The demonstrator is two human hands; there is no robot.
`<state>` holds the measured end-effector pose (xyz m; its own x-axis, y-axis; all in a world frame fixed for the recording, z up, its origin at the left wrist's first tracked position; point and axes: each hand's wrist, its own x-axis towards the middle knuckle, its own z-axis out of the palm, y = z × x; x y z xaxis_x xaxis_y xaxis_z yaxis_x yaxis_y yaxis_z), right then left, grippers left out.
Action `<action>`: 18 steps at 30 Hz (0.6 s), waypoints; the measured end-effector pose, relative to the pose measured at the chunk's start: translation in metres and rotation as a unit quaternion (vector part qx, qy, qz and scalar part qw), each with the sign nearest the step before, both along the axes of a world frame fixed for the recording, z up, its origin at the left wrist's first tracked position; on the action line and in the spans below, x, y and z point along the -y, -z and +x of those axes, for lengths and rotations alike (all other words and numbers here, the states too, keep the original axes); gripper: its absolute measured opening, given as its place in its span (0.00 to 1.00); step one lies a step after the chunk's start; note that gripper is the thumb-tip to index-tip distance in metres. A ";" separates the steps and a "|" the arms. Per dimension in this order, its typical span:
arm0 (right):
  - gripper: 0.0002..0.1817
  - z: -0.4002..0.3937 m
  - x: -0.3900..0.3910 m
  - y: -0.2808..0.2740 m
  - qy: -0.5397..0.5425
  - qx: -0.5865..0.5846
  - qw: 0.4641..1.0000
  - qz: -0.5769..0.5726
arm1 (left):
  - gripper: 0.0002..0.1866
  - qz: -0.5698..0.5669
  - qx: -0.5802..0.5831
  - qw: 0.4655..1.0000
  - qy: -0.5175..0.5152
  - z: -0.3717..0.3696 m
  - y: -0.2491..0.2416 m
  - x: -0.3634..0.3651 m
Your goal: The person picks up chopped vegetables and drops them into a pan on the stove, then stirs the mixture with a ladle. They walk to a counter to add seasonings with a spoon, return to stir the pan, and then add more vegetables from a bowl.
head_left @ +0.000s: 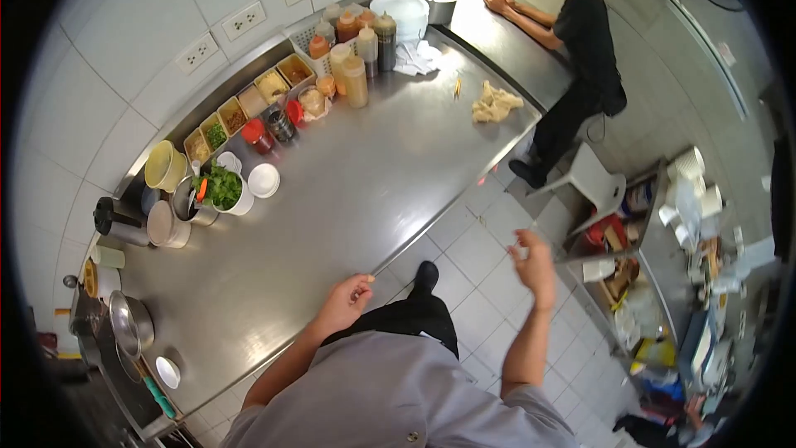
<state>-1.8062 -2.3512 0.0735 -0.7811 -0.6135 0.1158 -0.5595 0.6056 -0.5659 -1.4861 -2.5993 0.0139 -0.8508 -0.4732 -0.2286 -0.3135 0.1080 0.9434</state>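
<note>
My left hand (344,304) hovers by the front edge of the steel table (332,199), its fingers curled in loosely, with nothing visible in them. Out to the right, over the tiled floor, is my right hand (533,270); its fingers are bent but apart and hold nothing. Both hands are clear of any object. On the table lie a crumpled cream cloth (496,103) and a small yellow item (458,87). Farther left stand a white tub of leafy greens (228,188) and a stack of white lids (264,180).
Sauce bottles (355,83), ingredient trays (235,119) and a red-lidded jar (258,137) line the wall. A metal bowl (131,325) and a small white bowl (167,372) sit at the left end. Right are a co-worker (584,41), a white stool (593,182) and a loaded shelf (655,282).
</note>
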 end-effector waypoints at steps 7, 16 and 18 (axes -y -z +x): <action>0.18 -0.046 0.098 0.043 -0.209 0.144 0.966 -0.047 | 0.13 -0.127 0.050 0.990 -0.045 -0.060 -0.031 -0.005; 0.15 -0.074 0.175 0.039 -0.321 0.183 0.928 -0.045 | 0.14 -0.175 0.070 0.974 -0.127 -0.059 -0.016 0.005; 0.15 -0.070 0.204 0.024 -0.366 0.161 0.915 -0.045 | 0.14 -0.171 0.071 0.969 -0.164 -0.052 -0.009 0.006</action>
<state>-1.8766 -2.5554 0.0498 -0.1669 -0.9856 0.0276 -0.5916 0.0777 -0.8025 -1.5386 -2.6056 0.0228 -0.6141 -0.7808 -0.1148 -0.5073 0.2791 0.8153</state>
